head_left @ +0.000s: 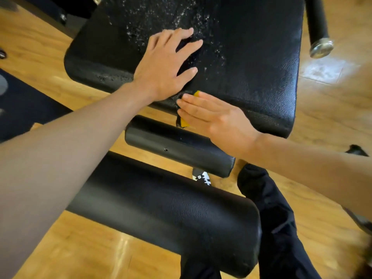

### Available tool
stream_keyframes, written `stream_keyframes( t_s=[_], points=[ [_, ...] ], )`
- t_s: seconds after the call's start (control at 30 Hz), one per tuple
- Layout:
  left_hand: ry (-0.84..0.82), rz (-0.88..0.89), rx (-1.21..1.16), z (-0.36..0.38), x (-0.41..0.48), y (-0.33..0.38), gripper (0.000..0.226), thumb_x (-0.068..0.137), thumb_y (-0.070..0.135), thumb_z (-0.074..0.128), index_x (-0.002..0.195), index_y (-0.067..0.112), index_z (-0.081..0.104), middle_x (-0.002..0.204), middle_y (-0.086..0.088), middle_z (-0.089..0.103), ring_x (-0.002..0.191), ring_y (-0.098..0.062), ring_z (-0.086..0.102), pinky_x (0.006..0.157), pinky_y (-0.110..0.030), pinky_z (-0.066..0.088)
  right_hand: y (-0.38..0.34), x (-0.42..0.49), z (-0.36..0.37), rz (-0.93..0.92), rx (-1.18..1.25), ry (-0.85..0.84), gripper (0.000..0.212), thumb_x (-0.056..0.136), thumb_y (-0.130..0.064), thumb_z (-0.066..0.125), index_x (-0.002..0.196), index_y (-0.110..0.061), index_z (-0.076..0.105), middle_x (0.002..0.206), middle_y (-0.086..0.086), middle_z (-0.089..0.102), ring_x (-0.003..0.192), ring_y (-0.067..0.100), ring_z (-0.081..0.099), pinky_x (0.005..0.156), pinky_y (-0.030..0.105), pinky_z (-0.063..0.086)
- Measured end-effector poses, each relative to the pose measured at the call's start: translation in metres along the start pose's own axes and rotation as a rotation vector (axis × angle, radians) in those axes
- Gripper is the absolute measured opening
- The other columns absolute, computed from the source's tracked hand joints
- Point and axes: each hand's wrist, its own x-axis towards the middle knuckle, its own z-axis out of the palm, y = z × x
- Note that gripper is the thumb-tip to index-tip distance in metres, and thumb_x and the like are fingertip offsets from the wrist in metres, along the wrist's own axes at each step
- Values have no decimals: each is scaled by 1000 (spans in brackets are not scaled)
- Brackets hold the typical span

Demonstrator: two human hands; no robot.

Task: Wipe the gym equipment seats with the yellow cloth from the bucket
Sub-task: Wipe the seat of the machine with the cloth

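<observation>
— Wood-look flooring (332,93) runs under everything, warm yellow-brown. What stands on it?

— Gym equipment in black vinyl. Its wide seat (251,57) fills the view from 11 o'clock to 2 o'clock, with white flecks (181,15) scattered over its far half, toward 12 o'clock.

— Where are the hands?

— Left hand (163,67) lies flat on the seat near the centre of the view, fingers spread wide and straight, pointing toward 2 o'clock. It grips nothing. Right hand (217,117) sits just beside it, at the seat's near edge, fingers straight and close together, pointing toward 10 o'clock.

— And the yellow cloth?

— Yellow cloth (184,122) is under the right hand's fingers, pressed against the seat's front edge. Only two bits show: a small corner above the fingertips and a flap hanging below them. Nothing curls round it; the flat fingers press on it.

— What else is close?

— Small roller pad (171,141) lies just under the seat edge, near the centre. Large roller pad (161,208) crosses the view from 8 o'clock to 5 o'clock. A black trouser leg (271,208) stands at 5 o'clock, and a black shoe with white stripes (202,176) shows between the two pads. A black bar (317,23) with a metal end cap (321,48) hangs at 1 o'clock, apart from the seat.
</observation>
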Motion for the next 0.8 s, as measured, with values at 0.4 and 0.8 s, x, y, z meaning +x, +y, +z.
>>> stream_keyframes(
  t_s=[0.4,0.8],
  points=[
    [72,-11,6,9,2,-2,60,99,50,39,153,23,44,157,-6,41,142,-32,38,116,-49,26,46,-122,-65,-151,13,-189,36,107,-1,41,139,-2,56,149,7,51,140,24,46,113,46,41],
    [77,-14,-1,5,-1,2,58,98,47,43,151,22,47,156,-6,44,139,-31,41,113,-48,30,19,-44,-27,-61,-28,-44,42,105,2,44,147,-4,47,154,10,44,146,26,37,118,45,36]
  ],
)
